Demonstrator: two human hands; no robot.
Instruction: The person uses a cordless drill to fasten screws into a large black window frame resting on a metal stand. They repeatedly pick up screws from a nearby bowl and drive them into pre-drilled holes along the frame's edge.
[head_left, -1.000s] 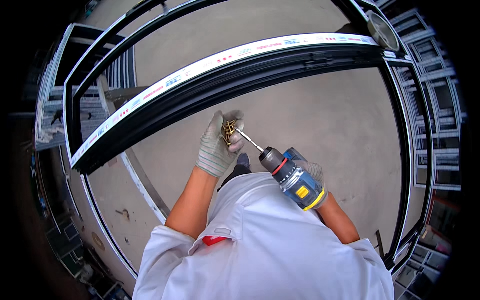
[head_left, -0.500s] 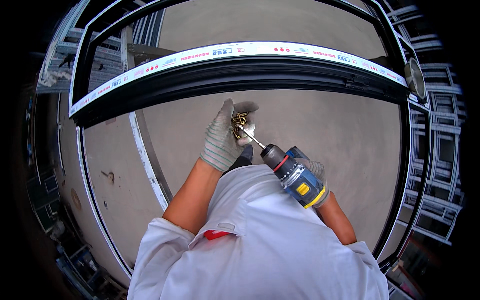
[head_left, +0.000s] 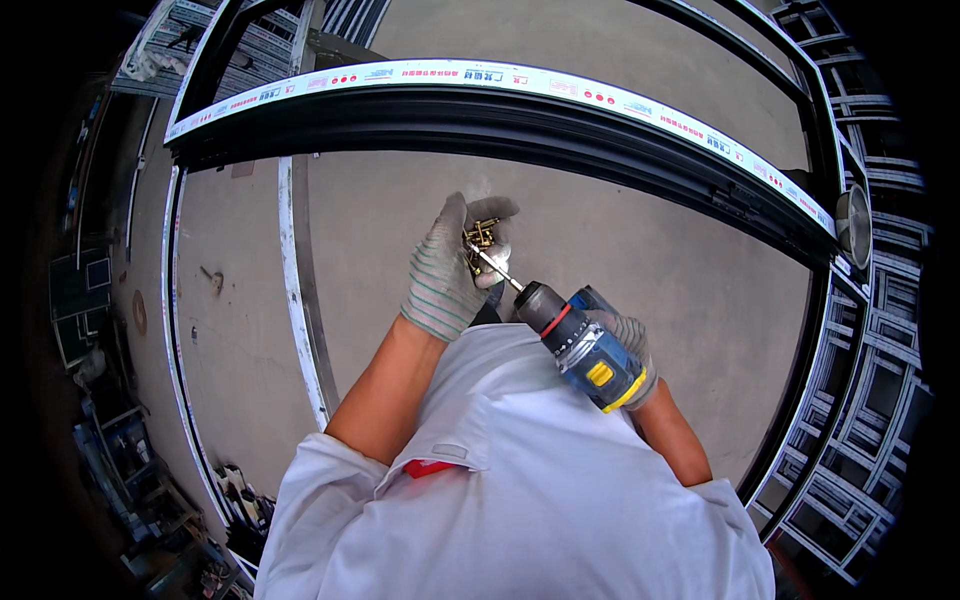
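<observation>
My left hand (head_left: 440,285), in a striped work glove, is cupped around a small heap of brass-coloured screws (head_left: 483,234). In my right hand (head_left: 636,345), also gloved, is a blue and black cordless drill (head_left: 570,340) with a yellow switch. Its long silver bit (head_left: 499,269) points up and left, and the tip reaches in among the screws in the left palm. Whether a screw sits on the tip is too small to tell. Most of the right fingers are hidden behind the drill.
A black frame bar (head_left: 400,125) with a white printed film strip crosses ahead of my hands. The frame's side bars run down at left and right. A roll of tape (head_left: 853,225) rests at the right corner. Stacked metal frames (head_left: 870,400) stand beyond it. Concrete floor (head_left: 690,240) shows through the frame.
My view has turned, so the frame slants down to the right. The drill has shifted slightly left. My left hand still holds the screws in nearly the same place.
</observation>
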